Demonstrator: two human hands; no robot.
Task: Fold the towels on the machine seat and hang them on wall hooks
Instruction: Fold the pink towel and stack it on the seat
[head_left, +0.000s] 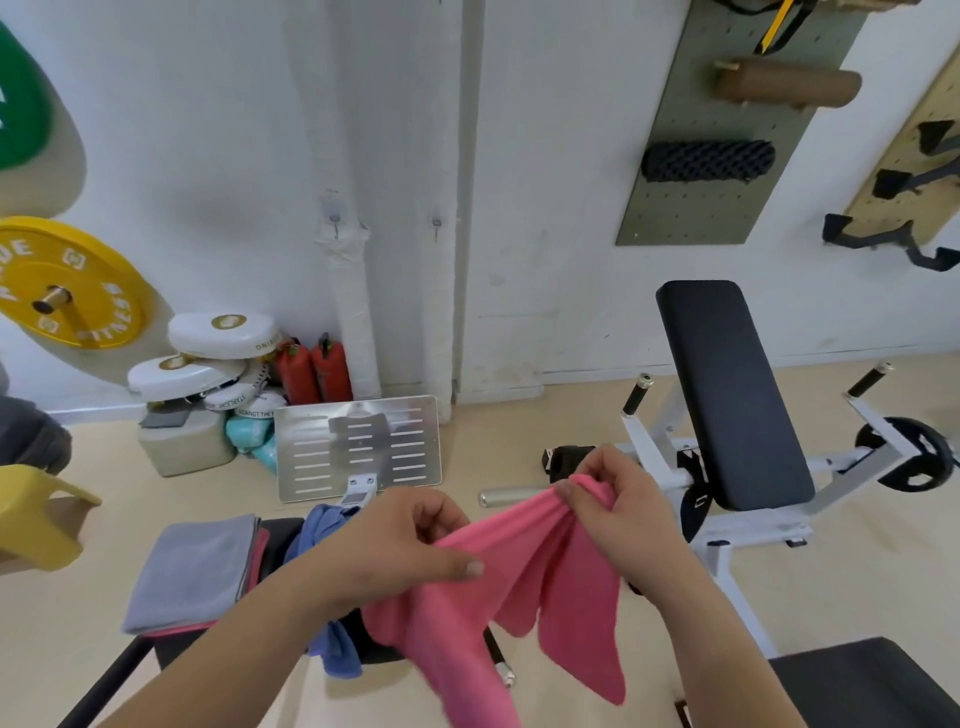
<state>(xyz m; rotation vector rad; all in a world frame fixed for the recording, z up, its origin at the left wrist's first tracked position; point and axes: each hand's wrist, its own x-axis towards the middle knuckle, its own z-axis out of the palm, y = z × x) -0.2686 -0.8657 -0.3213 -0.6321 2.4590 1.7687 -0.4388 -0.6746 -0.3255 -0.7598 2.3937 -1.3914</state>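
1 view only, from a wide-angle camera worn on the person's head. It faces forward and down over both forearms, so the left hand (410, 540) and right hand (618, 499) sit very close at the near middle, both gripping the pink towel (519, 582). The black seat (280, 540) lies just below, near left. The floor (519, 426) runs far to the white wall (208, 156), which fills the upper half.

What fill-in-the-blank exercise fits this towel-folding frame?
The left hand and right hand both grip the ____ cloth towel.
The top folded towel on the black padded seat is ____.
The two metal wall hooks carry ____ towels.
Missing words: pink; grey; no.
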